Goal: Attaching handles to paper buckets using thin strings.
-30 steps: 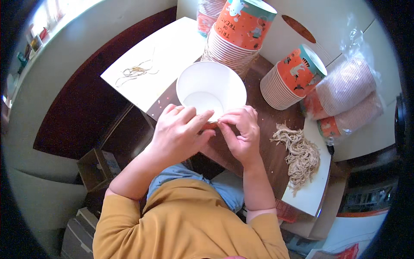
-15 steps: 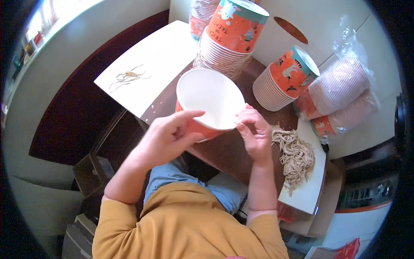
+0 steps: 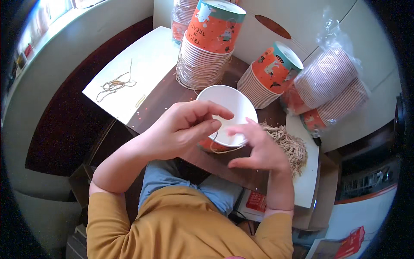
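My left hand [image 3: 185,129] grips a paper cup [image 3: 228,105], white inside and orange outside, tilted over the brown table [image 3: 168,97]. Its fingers lie over the near rim. A thin rubber band [image 3: 224,150] hangs in a loop under the cup, from my left thumb toward my right hand [image 3: 258,151]. That hand is just right of the cup with fingers spread, its fingertips by the cup's side and the band's end. A tan heap of rubber bands [image 3: 295,146] lies right behind my right hand.
Two stacks of orange printed cups [image 3: 207,52] [image 3: 269,73] stand behind the held cup. Bagged cup sleeves [image 3: 332,86] lie at the right. A white board [image 3: 142,60] at the left carries a few loose bands [image 3: 114,84].
The cup has tipped and come nearer me. My hands, pinched together at its near side a second ago, have moved apart, and my right hand's fingers have spread.
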The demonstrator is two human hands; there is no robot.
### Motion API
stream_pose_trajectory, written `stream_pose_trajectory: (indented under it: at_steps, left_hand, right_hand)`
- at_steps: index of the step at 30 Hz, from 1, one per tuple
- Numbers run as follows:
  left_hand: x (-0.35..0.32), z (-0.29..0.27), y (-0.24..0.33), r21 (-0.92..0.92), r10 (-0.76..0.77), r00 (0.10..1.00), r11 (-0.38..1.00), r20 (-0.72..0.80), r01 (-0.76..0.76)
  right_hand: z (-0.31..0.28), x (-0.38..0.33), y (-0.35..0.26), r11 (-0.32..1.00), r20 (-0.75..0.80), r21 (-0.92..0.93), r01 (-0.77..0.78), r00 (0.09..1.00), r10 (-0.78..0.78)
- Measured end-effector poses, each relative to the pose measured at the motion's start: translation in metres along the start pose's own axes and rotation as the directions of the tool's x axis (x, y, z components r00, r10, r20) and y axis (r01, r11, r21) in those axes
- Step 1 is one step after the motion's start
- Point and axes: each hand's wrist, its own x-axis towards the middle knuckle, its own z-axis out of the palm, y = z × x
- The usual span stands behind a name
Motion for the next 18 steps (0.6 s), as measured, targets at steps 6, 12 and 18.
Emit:
stream_pose_trajectory:
  at_steps: [6, 12, 18]
  left_hand:
    - [0.024, -0.019, 0.023, 0.245, 0.070, 0.995, 0.966, 0.075, -0.086]
    - [0.059, -0.036, 0.037, 0.229, 0.085, 0.995, 0.969, 0.056, -0.095]
    - [0.086, 0.021, 0.022, 0.194, 0.138, 0.963, 0.964, 0.232, -0.184]
  right_hand:
    - [-0.002, -0.022, 0.004, 0.962, 0.091, -0.270, 0.036, 0.996, -0.012]
    - [-0.051, -0.057, 0.012, 0.928, 0.194, -0.368, -0.057, 0.972, 0.136]
    - [-0.047, -0.007, -0.007, 0.564, 0.046, 0.806, -0.180, 0.969, 0.243]
